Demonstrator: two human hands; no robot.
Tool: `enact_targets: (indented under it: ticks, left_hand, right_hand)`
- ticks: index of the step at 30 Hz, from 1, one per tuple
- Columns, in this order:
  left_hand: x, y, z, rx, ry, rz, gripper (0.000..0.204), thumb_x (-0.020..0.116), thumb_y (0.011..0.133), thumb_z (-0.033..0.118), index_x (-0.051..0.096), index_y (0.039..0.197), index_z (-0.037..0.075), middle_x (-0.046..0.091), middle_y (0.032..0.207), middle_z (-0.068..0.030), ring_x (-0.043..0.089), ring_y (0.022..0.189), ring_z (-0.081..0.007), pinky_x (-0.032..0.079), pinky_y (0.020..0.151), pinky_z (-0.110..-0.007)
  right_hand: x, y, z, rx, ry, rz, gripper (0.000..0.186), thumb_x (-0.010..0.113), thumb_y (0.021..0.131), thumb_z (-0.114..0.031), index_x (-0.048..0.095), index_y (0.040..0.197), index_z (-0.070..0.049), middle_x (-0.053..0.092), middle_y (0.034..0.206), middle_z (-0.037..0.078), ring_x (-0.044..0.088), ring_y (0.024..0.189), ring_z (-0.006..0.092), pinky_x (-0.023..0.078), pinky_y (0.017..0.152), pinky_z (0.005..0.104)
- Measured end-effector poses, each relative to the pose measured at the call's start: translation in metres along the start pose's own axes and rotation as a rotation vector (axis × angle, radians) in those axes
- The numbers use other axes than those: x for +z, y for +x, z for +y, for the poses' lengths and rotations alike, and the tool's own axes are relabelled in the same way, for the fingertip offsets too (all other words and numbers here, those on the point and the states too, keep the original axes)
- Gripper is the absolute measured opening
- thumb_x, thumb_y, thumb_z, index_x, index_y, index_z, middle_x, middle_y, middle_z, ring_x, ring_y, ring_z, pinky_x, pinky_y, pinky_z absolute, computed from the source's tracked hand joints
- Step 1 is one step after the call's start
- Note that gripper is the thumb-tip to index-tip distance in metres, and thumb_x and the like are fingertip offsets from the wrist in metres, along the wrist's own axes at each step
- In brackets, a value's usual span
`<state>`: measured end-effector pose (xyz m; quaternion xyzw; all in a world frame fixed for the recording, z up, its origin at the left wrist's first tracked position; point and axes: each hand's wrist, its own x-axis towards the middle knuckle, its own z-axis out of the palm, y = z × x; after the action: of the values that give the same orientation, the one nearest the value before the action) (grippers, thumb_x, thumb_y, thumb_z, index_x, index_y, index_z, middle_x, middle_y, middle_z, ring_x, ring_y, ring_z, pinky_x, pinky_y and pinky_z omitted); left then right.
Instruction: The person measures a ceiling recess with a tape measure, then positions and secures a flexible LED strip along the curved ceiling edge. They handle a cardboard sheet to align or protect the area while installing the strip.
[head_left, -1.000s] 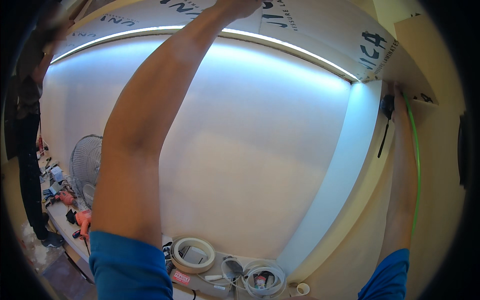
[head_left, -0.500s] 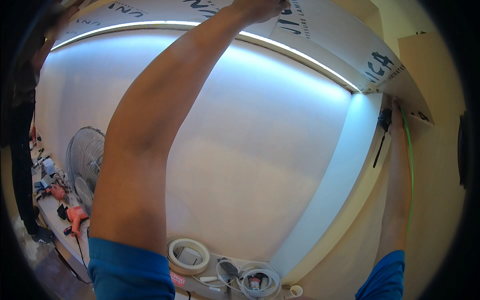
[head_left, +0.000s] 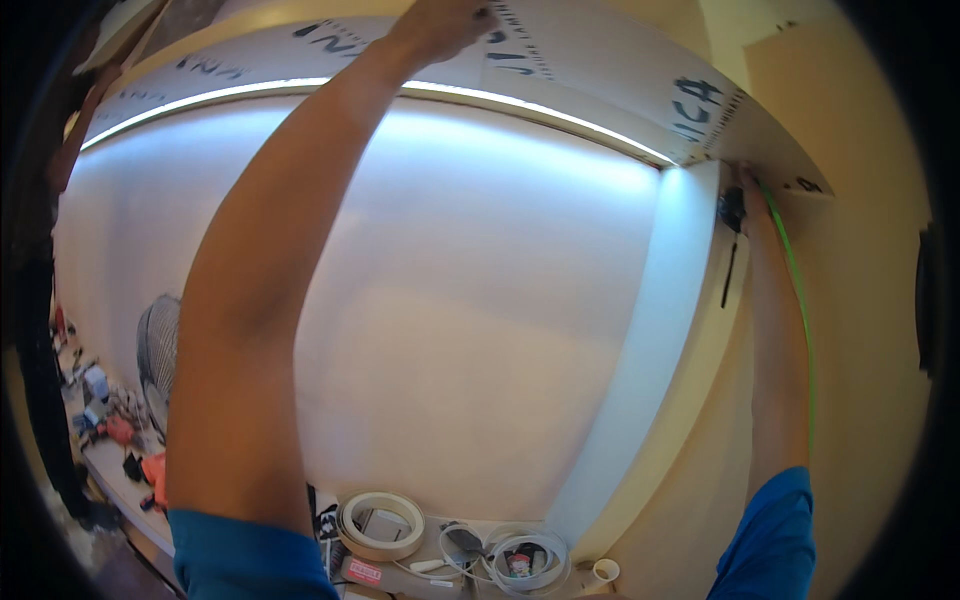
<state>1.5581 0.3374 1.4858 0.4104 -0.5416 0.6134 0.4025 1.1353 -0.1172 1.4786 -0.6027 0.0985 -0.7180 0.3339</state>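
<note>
Raised over the long white laminate panel (head_left: 600,75), my left hand (head_left: 445,28) is closed, a small dark tip showing at its fingers; what it holds is too small to make out. At the panel's right end, my right hand (head_left: 752,185) reaches up under its lower edge. Its fingers are partly hidden, closed on a black tape measure (head_left: 732,208) with a dangling strap. From that hand a thin green strip (head_left: 797,270) runs down beside my forearm. Along the panel's underside glows a white light strip (head_left: 550,113).
At the far left stands another person in dark clothing (head_left: 42,340), an arm raised to the panel. Below lie a fan (head_left: 158,345), an orange power tool (head_left: 155,472), a roll of edging tape (head_left: 350,530), coiled clear tubing (head_left: 560,560) and a cup (head_left: 605,571). A pale upright (head_left: 640,340) edges the recess.
The view has shifted, so the panel and upright appear further left and the fan is more hidden behind my left arm. My left hand sits lower in view; my right hand stays at the panel's end.
</note>
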Motion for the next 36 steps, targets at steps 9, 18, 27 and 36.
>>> enact_targets:
  ticks: [9,18,27,36]
  left_hand:
    - [0.012,0.002,-0.018,0.063,-0.235,-0.009,0.018,0.071,0.092,0.017,0.067,0.103,0.003,0.076,0.091,-0.0079,0.066,0.072,-0.0218,0.053,0.072,-0.037]
    - [0.026,-0.001,-0.017,-0.114,-0.200,0.046,0.023,0.075,0.091,0.018,0.066,0.101,-0.001,0.071,0.079,-0.0108,0.057,0.060,-0.0153,0.047,0.060,-0.033]
    - [0.030,-0.007,-0.032,-0.068,-0.085,0.111,0.030,0.076,0.092,0.026,0.067,0.100,-0.002,0.066,0.070,-0.0101,0.055,0.054,-0.0152,0.045,0.057,-0.033]
    - [0.038,-0.008,-0.033,-0.093,-0.181,0.131,0.029,0.073,0.094,0.027,0.069,0.104,0.000,0.062,0.070,-0.0062,0.050,0.056,-0.0106,0.041,0.054,-0.030]
  right_hand:
    - [0.018,-0.006,-0.004,-0.053,-0.050,0.105,0.053,0.075,0.091,-0.048,0.066,0.128,-0.011,0.068,0.109,0.007,0.060,0.093,0.0170,0.051,0.081,0.0331]
    - [0.036,-0.006,0.001,-0.349,-0.064,0.253,0.047,0.072,0.094,-0.042,0.070,0.117,0.000,0.070,0.115,0.010,0.061,0.103,0.0234,0.045,0.096,0.0357]
    - [0.056,-0.025,0.003,-0.398,-0.179,0.347,0.037,0.072,0.094,-0.035,0.072,0.107,0.000,0.073,0.101,0.013,0.066,0.089,0.0247,0.052,0.084,0.0398]
    - [0.103,-0.077,-0.014,-0.511,-0.127,0.421,0.055,0.085,0.081,-0.034,0.062,0.118,0.000,0.072,0.114,0.019,0.069,0.107,0.0333,0.053,0.093,0.0411]
